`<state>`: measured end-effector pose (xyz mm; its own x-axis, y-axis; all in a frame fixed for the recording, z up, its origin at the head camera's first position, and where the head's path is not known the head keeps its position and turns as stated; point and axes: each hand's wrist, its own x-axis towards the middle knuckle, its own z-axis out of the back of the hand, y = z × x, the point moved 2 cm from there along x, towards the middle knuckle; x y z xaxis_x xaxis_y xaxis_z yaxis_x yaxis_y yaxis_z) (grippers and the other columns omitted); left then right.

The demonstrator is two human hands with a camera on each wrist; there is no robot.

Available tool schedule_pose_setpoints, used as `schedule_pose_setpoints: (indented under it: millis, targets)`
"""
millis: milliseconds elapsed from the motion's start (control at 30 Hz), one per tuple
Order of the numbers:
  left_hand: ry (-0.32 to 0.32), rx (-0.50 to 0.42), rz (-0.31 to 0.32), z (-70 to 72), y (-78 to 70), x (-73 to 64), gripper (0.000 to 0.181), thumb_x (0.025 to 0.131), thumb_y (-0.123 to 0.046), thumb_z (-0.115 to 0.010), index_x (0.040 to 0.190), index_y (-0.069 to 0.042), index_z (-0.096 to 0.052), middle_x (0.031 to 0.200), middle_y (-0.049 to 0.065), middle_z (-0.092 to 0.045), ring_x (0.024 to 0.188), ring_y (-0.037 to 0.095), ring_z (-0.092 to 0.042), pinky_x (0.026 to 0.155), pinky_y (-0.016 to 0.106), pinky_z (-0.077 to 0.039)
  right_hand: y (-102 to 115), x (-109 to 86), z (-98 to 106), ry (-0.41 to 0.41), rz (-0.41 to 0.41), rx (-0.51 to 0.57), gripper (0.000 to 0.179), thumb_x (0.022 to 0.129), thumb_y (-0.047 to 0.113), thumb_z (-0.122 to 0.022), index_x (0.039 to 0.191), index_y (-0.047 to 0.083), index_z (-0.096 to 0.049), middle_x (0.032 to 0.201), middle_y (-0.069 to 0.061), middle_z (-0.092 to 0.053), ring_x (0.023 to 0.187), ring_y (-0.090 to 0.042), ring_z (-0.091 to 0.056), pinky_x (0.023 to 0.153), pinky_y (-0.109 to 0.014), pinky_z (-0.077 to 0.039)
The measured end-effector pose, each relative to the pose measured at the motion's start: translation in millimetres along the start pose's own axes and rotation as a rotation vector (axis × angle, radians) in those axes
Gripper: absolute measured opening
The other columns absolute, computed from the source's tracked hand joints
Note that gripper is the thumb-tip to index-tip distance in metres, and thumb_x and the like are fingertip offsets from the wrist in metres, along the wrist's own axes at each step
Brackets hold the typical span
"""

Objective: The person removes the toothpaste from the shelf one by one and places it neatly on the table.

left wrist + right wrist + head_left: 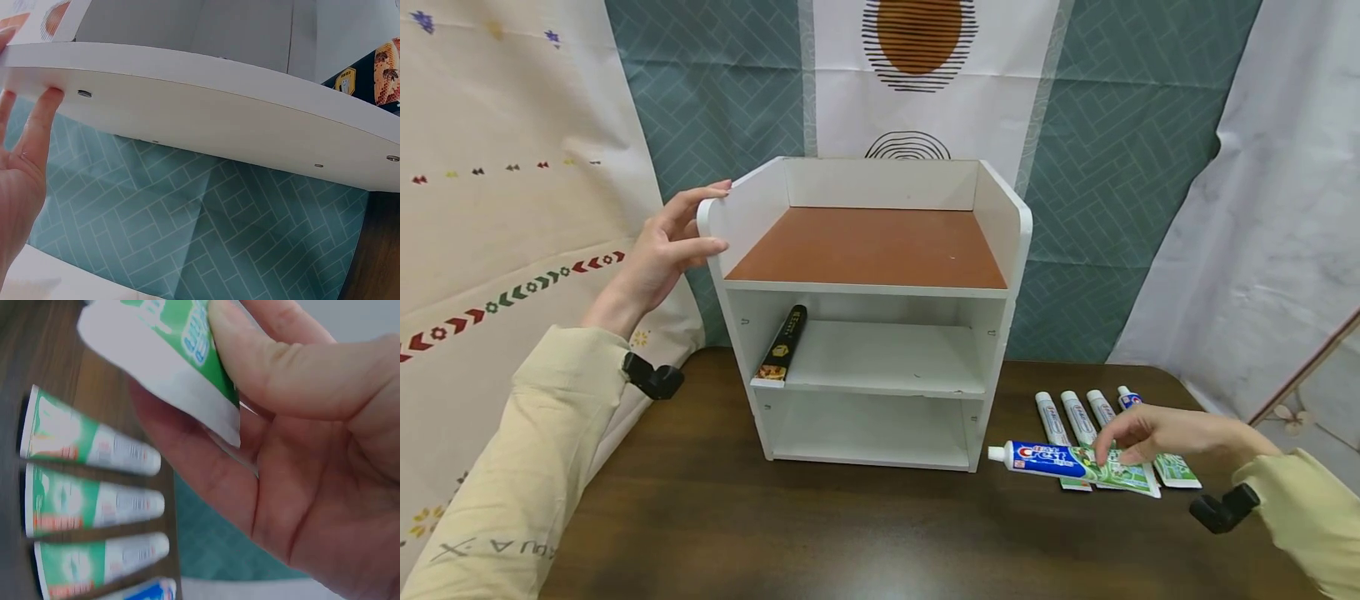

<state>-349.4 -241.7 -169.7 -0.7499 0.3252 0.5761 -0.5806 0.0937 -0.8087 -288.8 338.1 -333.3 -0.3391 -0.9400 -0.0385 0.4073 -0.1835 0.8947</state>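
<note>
My left hand (pixel 662 242) holds the upper left side panel of a white shelf unit (pixel 1006 196). In the left wrist view fingertips (pixel 53 97) press the panel's outer face, and another digit lies over its edge. To the right of the unit, my right hand (pixel 1176 433) pinches a blue, white and green toothpaste tube (pixel 1045 458) by its flat green end, cap pointing left toward the unit. Below and behind that hand, several more toothpaste tubes (pixel 1052 417) lie in a row on the table; the right wrist view shows their green and white sides (pixel 94 506).
A long black box (pixel 782 346) with a honeycomb picture lies at the left of the middle shelf. The unit's top has a brown surface (pixel 872 246). It stands on a dark wooden table (pixel 850 525) before a green patterned cloth (pixel 1120 200). A pale curtain (pixel 1285 208) hangs at right.
</note>
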Motion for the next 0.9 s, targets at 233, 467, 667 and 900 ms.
schedule_pose_setpoints:
  millis: [233, 467, 667, 900]
  targets:
    - [-0.003, 0.000, 0.004, 0.3, -0.1, -0.7, 0.051, 0.081, 0.010, -0.056, 0.126, -0.014, -0.053, 0.142, 0.003, -0.029, 0.115, 0.030, -0.038, 0.074, 0.029, -0.047, -9.1, -39.6, 9.0, -0.054, -0.065, 0.013, 0.031, 0.089, -0.014, -0.040, 0.111, -0.001, -0.058, 0.105, -0.016, -0.058, 0.083, -0.018, -0.053, 0.070, -0.030, -0.046]
    - [-0.003, 0.003, 0.008, -0.4, -0.1, -1.0, 0.051, 0.081, 0.010, -0.056, 0.126, -0.014, -0.053, 0.143, 0.002, -0.029, 0.116, 0.030, -0.037, 0.075, 0.029, -0.047, -18.6, -80.6, 14.8, -0.229, -0.338, 0.022, 0.026, 0.095, 0.001, -0.039, 0.116, 0.000, -0.055, 0.115, -0.009, -0.055, 0.101, -0.009, -0.050, 0.077, -0.025, -0.042]
    - [-0.011, 0.011, 0.014, -1.0, -1.0, -2.4, 0.052, 0.081, 0.009, -0.057, 0.127, -0.014, -0.052, 0.143, 0.002, -0.029, 0.116, 0.029, -0.036, 0.075, 0.028, -0.046, -35.2, -99.1, 12.3, -0.359, -0.340, 0.134, 0.031, 0.096, 0.000, -0.037, 0.124, -0.004, -0.048, 0.119, 0.010, -0.052, 0.102, -0.004, -0.049, 0.075, -0.031, -0.045]
    - [-0.006, 0.013, 0.014, -2.2, -0.9, -1.7, 0.052, 0.081, 0.010, -0.057, 0.127, -0.014, -0.052, 0.143, 0.002, -0.029, 0.116, 0.029, -0.037, 0.074, 0.028, -0.046, -59.4, -114.1, 2.0, -0.503, -0.247, 0.174, 0.038, 0.096, -0.002, -0.035, 0.132, 0.003, -0.043, 0.121, 0.023, -0.047, 0.104, 0.003, -0.045, 0.074, -0.035, -0.047]
